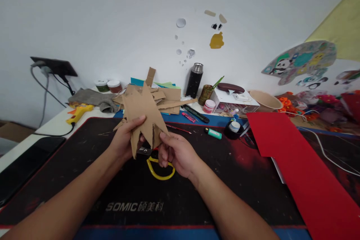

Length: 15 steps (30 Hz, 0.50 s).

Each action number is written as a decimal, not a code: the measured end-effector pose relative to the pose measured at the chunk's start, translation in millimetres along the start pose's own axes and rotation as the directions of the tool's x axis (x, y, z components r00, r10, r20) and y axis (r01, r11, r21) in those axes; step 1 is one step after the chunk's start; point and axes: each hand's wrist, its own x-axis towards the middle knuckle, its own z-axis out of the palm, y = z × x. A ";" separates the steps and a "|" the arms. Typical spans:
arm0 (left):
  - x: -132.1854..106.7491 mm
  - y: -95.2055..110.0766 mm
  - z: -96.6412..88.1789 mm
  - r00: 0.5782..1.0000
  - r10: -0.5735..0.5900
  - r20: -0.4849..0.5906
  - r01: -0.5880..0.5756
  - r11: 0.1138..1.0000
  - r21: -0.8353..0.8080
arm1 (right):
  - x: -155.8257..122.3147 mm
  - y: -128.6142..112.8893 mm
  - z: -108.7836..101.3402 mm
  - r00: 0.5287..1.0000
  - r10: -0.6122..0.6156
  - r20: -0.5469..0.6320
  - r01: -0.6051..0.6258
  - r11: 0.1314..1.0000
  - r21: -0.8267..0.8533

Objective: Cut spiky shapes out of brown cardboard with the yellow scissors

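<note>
Over the far half of a dark desk mat [202,195], a person holds up a jagged cardboard piece [142,108], with pointed tips above and below. The left hand [125,137] grips its left side, thumb flat on the front; the right hand [180,153] pinches its lower right corner. The cardboard looks light, fairly stiff and unlikely to slip; its narrow points and rough lower notches would probably crease first, so the broad middle seems the safest hold. Yellow-handled scissors [161,177] show below it, over the mat; I cannot tell whether the right hand touches them. Cardboard scraps [171,99] crowd just beyond the mat's far edge, a red sheet [281,146] covers its right side, and open surface shows right of its middle.
</note>
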 end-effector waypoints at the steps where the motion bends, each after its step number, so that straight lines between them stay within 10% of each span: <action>1: -0.7 0.3 0.6 1.000 -0.026 0.009 0.026 1.000 -0.001 | -0.2 0.5 0.4 1.000 0.005 0.015 -0.005 1.000 0.023; 10: -0.5 0.0 0.5 0.999 0.030 0.031 -0.032 0.998 0.060 | 2.3 3.5 -0.6 0.999 0.003 -0.050 -0.004 1.000 -0.021; 15: -0.8 -2.5 1.8 0.996 0.094 0.001 -0.094 0.993 0.078 | 2.3 -4.1 0.5 0.968 -0.191 -0.164 0.141 0.951 -0.276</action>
